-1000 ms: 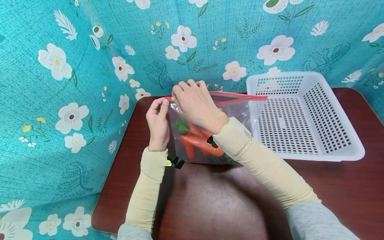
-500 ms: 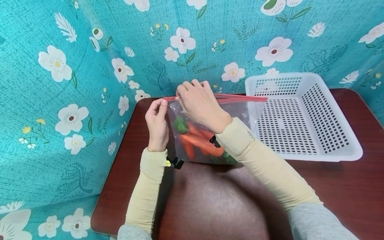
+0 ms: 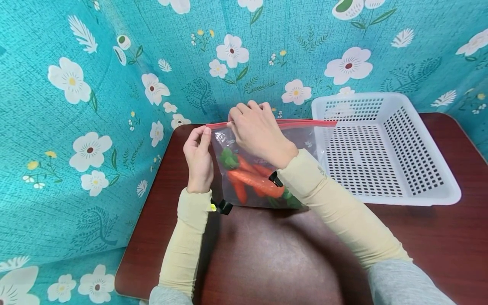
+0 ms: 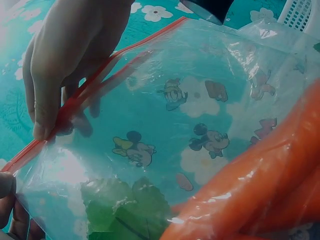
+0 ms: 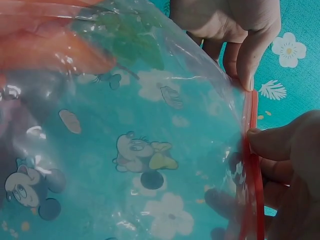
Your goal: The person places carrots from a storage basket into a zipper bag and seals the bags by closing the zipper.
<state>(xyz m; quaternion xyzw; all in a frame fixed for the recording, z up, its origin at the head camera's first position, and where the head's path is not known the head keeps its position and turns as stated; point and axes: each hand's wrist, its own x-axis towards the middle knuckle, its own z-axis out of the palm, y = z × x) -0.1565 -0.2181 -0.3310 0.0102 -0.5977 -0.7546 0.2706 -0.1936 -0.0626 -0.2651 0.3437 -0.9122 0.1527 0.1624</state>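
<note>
A clear zip-top bag with a red zip strip stands on the table, cartoon figures printed on its film. Inside lie several carrots with green leaves. My left hand pinches the bag's upper left corner between thumb and fingers. Along the red strip, a little right of that corner, my right hand pinches the zip, thumb on the near side and fingers behind, as the right wrist view shows. Right of the right hand the strip's two edges lie close together.
A white perforated plastic basket stands to the right, partly behind the bag's right edge. The dark red table reaches toward me. A turquoise flowered cloth hangs behind and at the left.
My right hand has slid a short way right along the zip strip. The gap in the bag's mouth on the right has narrowed. My left hand stays at the corner.
</note>
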